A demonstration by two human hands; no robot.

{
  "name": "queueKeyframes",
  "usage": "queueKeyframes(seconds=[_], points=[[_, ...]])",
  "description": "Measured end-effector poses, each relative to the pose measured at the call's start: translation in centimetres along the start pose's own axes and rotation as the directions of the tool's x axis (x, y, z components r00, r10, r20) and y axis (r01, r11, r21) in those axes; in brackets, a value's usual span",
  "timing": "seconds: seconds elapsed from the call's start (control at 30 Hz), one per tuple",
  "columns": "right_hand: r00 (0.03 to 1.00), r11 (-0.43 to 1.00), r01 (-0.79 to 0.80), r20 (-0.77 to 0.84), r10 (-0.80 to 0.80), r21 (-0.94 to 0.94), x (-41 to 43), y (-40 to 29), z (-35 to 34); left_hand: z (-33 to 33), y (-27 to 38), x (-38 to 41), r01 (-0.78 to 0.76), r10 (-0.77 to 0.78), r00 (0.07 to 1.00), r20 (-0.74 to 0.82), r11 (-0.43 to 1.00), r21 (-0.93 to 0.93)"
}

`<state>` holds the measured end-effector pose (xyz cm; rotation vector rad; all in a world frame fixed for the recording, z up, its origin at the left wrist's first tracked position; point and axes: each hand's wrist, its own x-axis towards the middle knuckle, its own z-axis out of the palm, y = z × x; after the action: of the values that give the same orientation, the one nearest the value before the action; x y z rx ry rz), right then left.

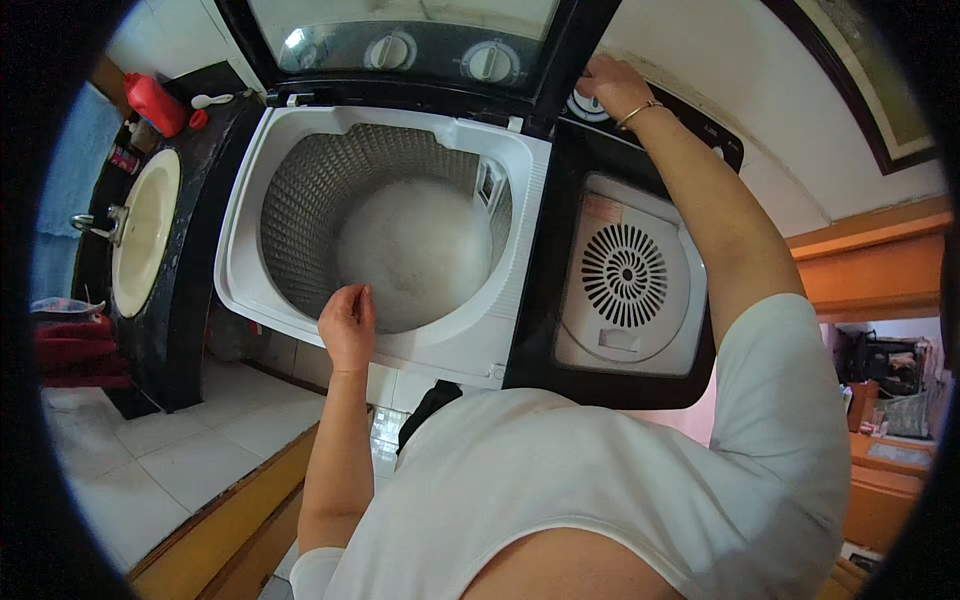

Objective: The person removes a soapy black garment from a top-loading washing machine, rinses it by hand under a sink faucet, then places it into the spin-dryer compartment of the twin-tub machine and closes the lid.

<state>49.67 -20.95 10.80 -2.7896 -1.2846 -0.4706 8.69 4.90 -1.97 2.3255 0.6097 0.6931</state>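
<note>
A twin-tub washing machine stands before me, its wash tub (307,195) uncovered and holding cloudy, foamy water (412,247). The raised lid (574,56) has a see-through panel, with two control knobs visible behind it. My right hand (619,86) reaches to the back panel, its fingers on a control knob (589,107) beside the lid's edge; the fingertips are partly hidden. Over the tub's front rim I hold my left hand (347,322) with the fingers drawn together and nothing visible in them. To the right, the spin side has a closed cover (682,322) with a round slotted vent (624,275).
At left, a black counter (202,180) carries a cream washbasin (142,247) with a metal tap (112,223). A red bottle (155,103), its red cap (198,119) and a white spoon-like scoop (211,100) lie behind it. A wooden-edged step (247,487) borders the tiled floor.
</note>
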Motion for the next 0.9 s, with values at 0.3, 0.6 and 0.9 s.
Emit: queueKeyframes(seconds=[0.3,0.6,0.9], points=[[0.992,0.997,0.071,-0.107,-0.068,0.021,-7.5,1.0,-1.9,-0.2,0.0,0.0,-0.018,0.019,0.998,0.058,1.0,-0.015],[0.507,0.494,-0.856,0.435,0.744,0.153,-36.0,2.5,-7.7,0.3,-1.1,0.2,-0.093,0.1,0.99,0.098,0.993,-0.074],[0.317,0.314,-0.945,0.489,0.813,0.09,-46.2,-3.9,-6.8,0.1,2.8,3.1,-0.248,0.292,0.897,0.331,0.954,-0.169]])
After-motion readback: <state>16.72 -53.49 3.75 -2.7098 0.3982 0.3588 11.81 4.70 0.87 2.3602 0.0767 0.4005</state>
